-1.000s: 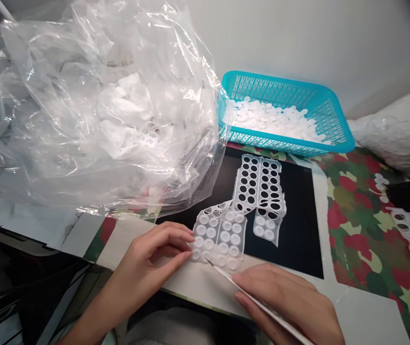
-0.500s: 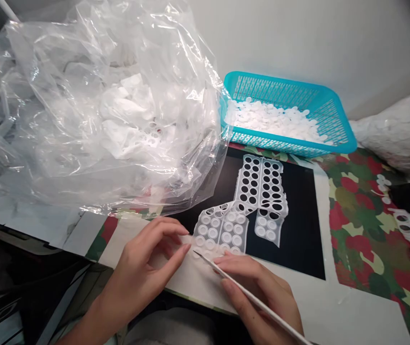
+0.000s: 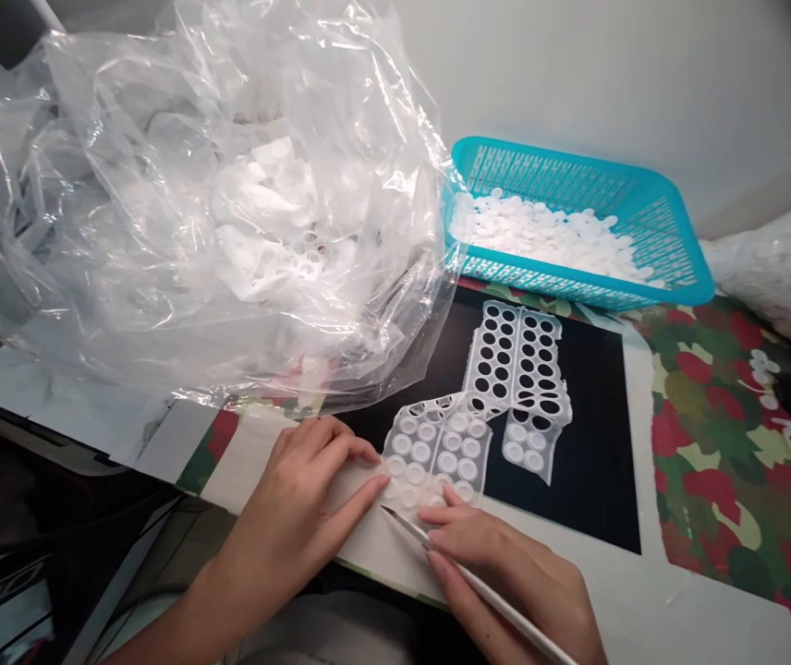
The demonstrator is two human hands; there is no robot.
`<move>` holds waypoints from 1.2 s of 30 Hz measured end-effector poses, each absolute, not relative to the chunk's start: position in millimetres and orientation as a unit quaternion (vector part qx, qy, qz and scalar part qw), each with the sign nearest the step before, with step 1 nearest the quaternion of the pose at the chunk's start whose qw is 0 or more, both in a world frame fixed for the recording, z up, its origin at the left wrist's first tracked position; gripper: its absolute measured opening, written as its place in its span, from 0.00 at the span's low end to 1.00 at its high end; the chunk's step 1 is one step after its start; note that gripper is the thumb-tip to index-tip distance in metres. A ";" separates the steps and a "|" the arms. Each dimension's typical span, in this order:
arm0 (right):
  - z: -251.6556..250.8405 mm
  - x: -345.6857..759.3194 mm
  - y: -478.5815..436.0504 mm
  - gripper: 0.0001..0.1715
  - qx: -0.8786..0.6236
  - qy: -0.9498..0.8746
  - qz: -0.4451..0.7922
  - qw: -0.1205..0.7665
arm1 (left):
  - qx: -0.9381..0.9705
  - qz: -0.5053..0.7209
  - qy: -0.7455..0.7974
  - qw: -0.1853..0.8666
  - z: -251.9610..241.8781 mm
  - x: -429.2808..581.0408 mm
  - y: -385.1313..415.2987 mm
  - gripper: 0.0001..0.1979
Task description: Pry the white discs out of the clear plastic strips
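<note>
Left hand (image 3: pixel 291 526) lies open, fingertips pressing the edge of a sheet of white domed discs (image 3: pixel 437 453) | right hand (image 3: pixel 489 568) pinches a slim white-handled pointed tool (image 3: pixel 506 614), tip at the sheet's lower edge | sheet rests on a black panel (image 3: pixel 576 499), touching a punched-out sheet (image 3: pixel 517 356) | beyond: cyan plastic basket (image 3: pixel 579 296) of loose white discs (image 3: pixel 541 235), clear plastic bag (image 3: pixel 194 203), camouflage-print cloth (image 3: pixel 721 443), white wall (image 3: pixel 610 74)

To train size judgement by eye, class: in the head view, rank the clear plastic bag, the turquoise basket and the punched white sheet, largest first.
1. Clear plastic bag
2. Turquoise basket and punched white sheet: too alike to rank, as the sheet lies nearer the camera.
</note>
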State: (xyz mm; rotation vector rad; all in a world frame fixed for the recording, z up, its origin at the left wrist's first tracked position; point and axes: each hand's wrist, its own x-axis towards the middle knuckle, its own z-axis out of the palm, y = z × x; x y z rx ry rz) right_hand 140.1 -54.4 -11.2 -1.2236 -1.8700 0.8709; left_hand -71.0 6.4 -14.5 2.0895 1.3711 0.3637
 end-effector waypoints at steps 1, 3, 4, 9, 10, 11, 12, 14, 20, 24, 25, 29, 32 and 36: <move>-12.0 140.7 -54.4 0.08 -0.461 -0.740 0.335 0.357 | 0.792 0.132 0.512 0.306 -13.3 -70.6 7.8 0.04; -14.4 140.9 -55.1 0.09 -0.451 -0.753 0.314 0.362 | 0.797 0.126 0.503 0.310 -10.5 -70.1 9.4 0.04; -15.7 140.6 -55.8 0.10 -0.454 -0.753 0.302 0.369 | 0.798 0.123 0.500 0.313 -9.1 -69.9 9.8 0.04; -18.0 139.5 -58.2 0.10 -0.468 -0.745 0.281 0.384 | 0.804 0.114 0.482 0.329 -3.8 -67.8 9.7 0.05; -17.6 139.8 -58.0 0.10 -0.468 -0.744 0.285 0.382 | 0.804 0.113 0.480 0.331 -3.4 -67.2 9.5 0.06; -17.1 140.3 -57.7 0.10 -0.468 -0.744 0.289 0.379 | 0.804 0.113 0.481 0.332 -3.5 -66.8 9.2 0.06; -16.4 141.1 -57.2 0.11 -0.469 -0.744 0.293 0.376 | 0.802 0.114 0.483 0.332 -3.8 -66.3 8.8 0.06; -15.0 143.2 -55.9 0.12 -0.470 -0.744 0.298 0.370 | 0.797 0.121 0.495 0.323 -5.4 -65.4 7.5 0.05; -11.3 148.7 -53.0 0.12 -0.449 -0.759 0.334 0.333 | 0.802 0.137 0.494 0.307 -7.9 -59.8 9.4 0.03; -13.4 145.3 -54.9 0.11 -0.463 -0.739 0.326 0.364 | 0.795 0.133 0.475 0.354 -5.5 -59.2 15.5 0.05; -14.2 144.2 -55.4 0.11 -0.466 -0.735 0.322 0.372 | 0.790 0.137 0.473 0.365 -5.3 -59.9 16.4 0.06; -16.2 142.9 -56.4 0.12 -0.468 -0.733 0.323 0.373 | 0.775 0.148 0.470 0.396 -7.9 -62.9 16.8 0.05; -16.9 144.7 -56.9 0.13 -0.469 -0.736 0.323 0.366 | 0.762 0.158 0.481 0.404 -11.1 -64.7 15.1 0.04; -19.2 146.0 -58.2 0.14 -0.474 -0.742 0.314 0.356 | 0.748 0.175 0.484 0.420 -13.8 -66.6 12.8 0.04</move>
